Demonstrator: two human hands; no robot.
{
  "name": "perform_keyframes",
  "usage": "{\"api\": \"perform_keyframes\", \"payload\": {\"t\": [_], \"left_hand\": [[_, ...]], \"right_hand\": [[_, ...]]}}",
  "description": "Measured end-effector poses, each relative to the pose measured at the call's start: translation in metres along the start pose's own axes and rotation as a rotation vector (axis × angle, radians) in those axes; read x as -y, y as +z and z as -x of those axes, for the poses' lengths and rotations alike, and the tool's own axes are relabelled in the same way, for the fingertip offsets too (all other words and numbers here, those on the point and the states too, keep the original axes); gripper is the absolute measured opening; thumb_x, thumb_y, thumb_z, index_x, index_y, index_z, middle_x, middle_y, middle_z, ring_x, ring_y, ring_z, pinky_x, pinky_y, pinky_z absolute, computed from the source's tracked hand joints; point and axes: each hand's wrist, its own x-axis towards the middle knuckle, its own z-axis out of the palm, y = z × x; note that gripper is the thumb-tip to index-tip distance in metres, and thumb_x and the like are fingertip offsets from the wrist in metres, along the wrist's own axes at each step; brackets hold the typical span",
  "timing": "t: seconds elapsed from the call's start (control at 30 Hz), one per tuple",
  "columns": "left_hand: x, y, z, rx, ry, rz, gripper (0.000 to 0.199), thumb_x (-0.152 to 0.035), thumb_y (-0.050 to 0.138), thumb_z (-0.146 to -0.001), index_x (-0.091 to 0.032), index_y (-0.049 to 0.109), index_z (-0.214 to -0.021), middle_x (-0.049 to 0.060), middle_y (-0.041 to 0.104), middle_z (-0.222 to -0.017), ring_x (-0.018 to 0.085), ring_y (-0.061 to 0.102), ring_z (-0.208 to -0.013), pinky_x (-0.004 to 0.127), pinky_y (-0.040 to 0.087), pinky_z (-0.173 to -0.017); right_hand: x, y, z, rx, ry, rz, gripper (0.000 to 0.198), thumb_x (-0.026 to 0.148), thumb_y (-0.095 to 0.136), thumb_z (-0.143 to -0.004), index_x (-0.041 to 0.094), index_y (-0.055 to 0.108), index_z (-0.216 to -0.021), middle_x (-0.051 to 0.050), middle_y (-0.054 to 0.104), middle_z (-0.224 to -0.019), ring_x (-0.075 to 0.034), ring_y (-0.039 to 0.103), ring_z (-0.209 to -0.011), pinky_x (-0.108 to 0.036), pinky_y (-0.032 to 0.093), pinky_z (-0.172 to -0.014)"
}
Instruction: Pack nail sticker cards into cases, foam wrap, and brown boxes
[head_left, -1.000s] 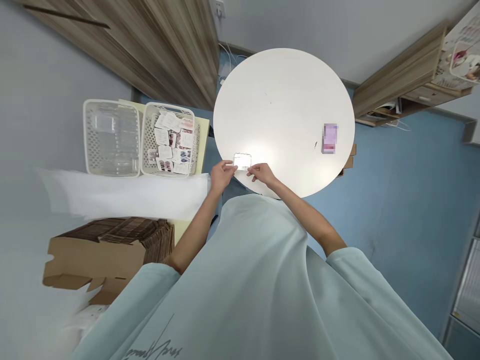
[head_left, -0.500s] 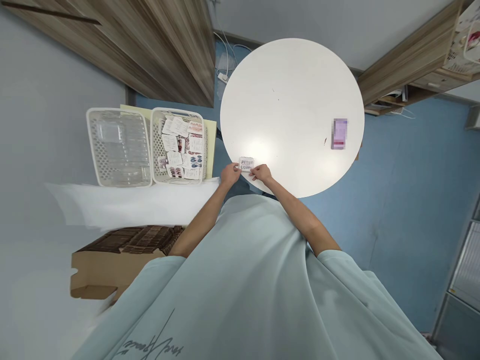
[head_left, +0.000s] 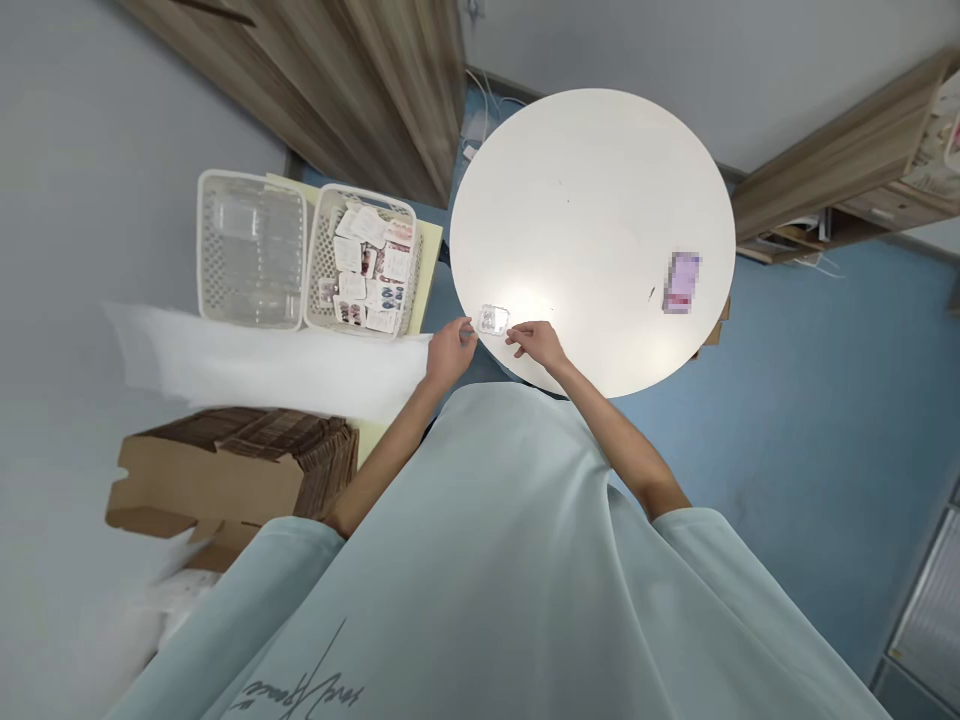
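A small clear plastic case (head_left: 493, 320) lies at the near left edge of the round white table (head_left: 592, 190). Small grey shapes show faintly inside it, blurred by glare. My left hand (head_left: 451, 350) is just left of the case, fingers bent and slightly parted, with a narrow gap seeming to separate the fingertips from it. On the other side, my right hand (head_left: 538, 343) pinches the case's lower right corner between thumb and fingertips.
Left of the table, one white basket (head_left: 361, 190) holds many cards and packs of false nails; another basket (head_left: 201, 250) holds clear plastic cases. White sheeting (head_left: 285, 370) and flattened cardboard (head_left: 210, 475) lie nearer. A pixelated purple item (head_left: 682, 283) rests on the table's right.
The view has shifted and turned slightly. My left fingers have drawn back a little from the case. Its contents, two dark rows before, now look paler and less distinct.
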Motion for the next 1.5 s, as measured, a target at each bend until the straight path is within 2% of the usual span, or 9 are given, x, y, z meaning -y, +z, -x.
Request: {"api": "perform_keyframes", "payload": {"t": [0.2, 0.3, 0.4, 0.6, 0.73, 1.03, 1.2, 1.4, 1.5], "left_hand": [[-0.022, -0.013, 0.08, -0.191, -0.052, 0.067, 0.047, -0.03, 0.06, -0.103, -0.022, 0.071, -0.148, 0.011, 0.081, -0.139, 0.029, 0.078, -0.114, 0.042, 0.058, -0.108], [-0.027, -0.01, 0.117, -0.272, -0.115, 0.063, 0.047, -0.028, 0.058, -0.103, -0.021, 0.071, -0.147, 0.012, 0.08, -0.14, 0.03, 0.077, -0.117, 0.043, 0.057, -0.11], [-0.026, -0.009, 0.153, -0.351, -0.176, 0.04, 0.046, -0.03, 0.055, -0.105, -0.02, 0.071, -0.148, 0.014, 0.08, -0.141, 0.032, 0.076, -0.121, 0.045, 0.057, -0.112], [0.0, -0.014, 0.212, -0.515, -0.307, 0.061, 0.045, -0.034, 0.054, -0.107, -0.02, 0.071, -0.146, 0.014, 0.08, -0.138, 0.032, 0.075, -0.122, 0.046, 0.056, -0.113], [0.033, -0.021, 0.222, -0.548, -0.336, 0.08, 0.045, -0.034, 0.054, -0.106, -0.019, 0.072, -0.144, 0.015, 0.08, -0.136, 0.032, 0.075, -0.122, 0.046, 0.055, -0.114], [0.115, -0.063, 0.194, -0.518, -0.21, 0.115, 0.044, -0.032, 0.051, -0.106, -0.02, 0.072, -0.143, 0.015, 0.079, -0.139, 0.034, 0.073, -0.127, 0.047, 0.053, -0.114], [0.145, -0.089, 0.195, -0.478, -0.162, 0.187, 0.04, -0.027, 0.054, -0.105, -0.021, 0.074, -0.14, 0.013, 0.08, -0.136, 0.035, 0.074, -0.124, 0.047, 0.055, -0.111], [0.171, -0.112, 0.207, -0.445, -0.128, 0.269, 0.039, -0.025, 0.055, -0.106, -0.022, 0.076, -0.139, 0.012, 0.08, -0.137, 0.034, 0.075, -0.125, 0.046, 0.055, -0.111], [0.182, -0.122, 0.214, -0.44, -0.117, 0.286, 0.039, -0.026, 0.056, -0.106, -0.023, 0.076, -0.139, 0.012, 0.08, -0.137, 0.034, 0.075, -0.126, 0.046, 0.056, -0.11]], "right_hand": [[0.02, -0.033, 0.051, 0.166, -0.157, 0.011, 0.02, 0.04, 0.078, -0.101, 0.023, 0.081, -0.11, -0.002, 0.088, -0.097, -0.016, 0.074, -0.063, -0.037, 0.064, -0.089], [0.023, -0.033, 0.057, 0.292, -0.199, 0.05, 0.026, 0.046, 0.08, -0.099, 0.024, 0.08, -0.111, -0.003, 0.087, -0.096, -0.018, 0.074, -0.064, -0.038, 0.064, -0.085], [0.021, -0.019, 0.05, 0.429, -0.217, 0.106, 0.03, 0.049, 0.08, -0.097, 0.024, 0.08, -0.113, -0.003, 0.086, -0.097, -0.019, 0.075, -0.065, -0.039, 0.064, -0.083], [0.023, 0.049, 0.036, 0.608, -0.275, 0.345, 0.026, 0.041, 0.08, -0.098, 0.023, 0.08, -0.116, -0.002, 0.085, -0.095, -0.017, 0.076, -0.066, -0.036, 0.063, -0.088], [0.032, 0.1, 0.044, 0.64, -0.329, 0.514, 0.02, 0.033, 0.076, -0.102, 0.022, 0.081, -0.119, -0.002, 0.086, -0.102, -0.017, 0.078, -0.07, -0.034, 0.062, -0.092], [0.056, 0.195, 0.047, 0.483, -0.391, 0.812, 0.027, 0.034, 0.071, -0.108, 0.023, 0.076, -0.131, -0.005, 0.086, -0.117, -0.023, 0.083, -0.102, -0.034, 0.059, -0.101], [0.076, 0.254, 0.033, 0.39, -0.436, 1.009, 0.031, 0.034, 0.068, -0.111, 0.023, 0.071, -0.139, -0.009, 0.085, -0.129, -0.03, 0.076, -0.127, -0.039, 0.058, -0.108], [0.083, 0.322, 0.012, 0.3, -0.42, 1.281, 0.037, 0.031, 0.059, -0.114, 0.017, 0.063, -0.148, -0.02, 0.067, -0.155, -0.034, 0.074, -0.13, -0.045, 0.058, -0.111], [0.078, 0.344, 0.002, 0.275, -0.367, 1.359, 0.041, 0.034, 0.061, -0.114, 0.016, 0.059, -0.151, -0.023, 0.061, -0.159, -0.035, 0.075, -0.127, -0.046, 0.058, -0.111]]}}
